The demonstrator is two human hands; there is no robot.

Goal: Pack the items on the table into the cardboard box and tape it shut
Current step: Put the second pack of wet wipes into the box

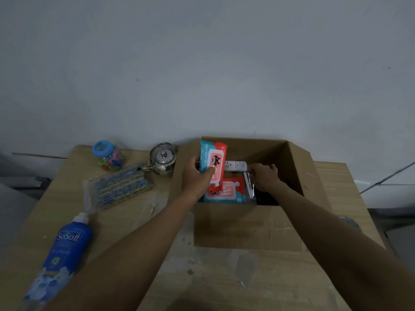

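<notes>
An open cardboard box (244, 225) stands on the wooden table. My left hand (197, 176) grips a red and blue wipes pack (213, 160), held upright over the box's left side. A second wipes pack (226, 190) lies flat inside the box. Behind it lies a white oblong item (235, 166). My right hand (263, 176) reaches into the box and pinches a metal stapler (248, 184). Something dark (267, 198) lies on the box floor under that hand.
Left of the box stand a steel kettle (163, 159) and a blue-lidded jar of coloured pieces (108, 156). A clear packet of patterned sticks (119, 187) and a blue SoSoft bottle (60, 254) lie nearer me. A wall rises just behind the table (224, 277).
</notes>
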